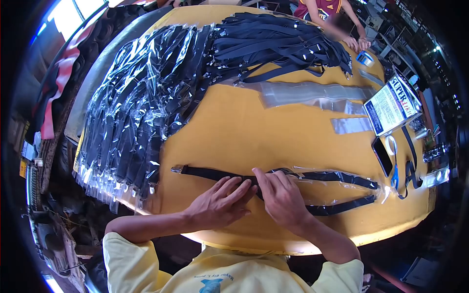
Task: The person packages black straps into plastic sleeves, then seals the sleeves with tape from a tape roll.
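A pair of black suspenders (pixel 210 173) lies across the near part of the yellow table. One strap end, with a metal clip (pixel 176 169), points left. To the right, two straps lie partly inside a clear plastic sleeve (pixel 337 190). My left hand (pixel 221 202) rests over the strap at the middle, its fingers bent onto it. Close beside it, my right hand (pixel 282 198) grips the suspenders near the left end of the sleeve, with the index finger raised. The fingers partly hide the strap between my hands.
Bagged suspenders (pixel 141 107) are piled at left, loose ones (pixel 273 44) at the back. Flat plastic sleeves (pixel 312 94), a white box (pixel 392 105), a phone (pixel 382 156) and a tape roll (pixel 391 145) lie at right. Another person's hands (pixel 357 43) are at the far edge.
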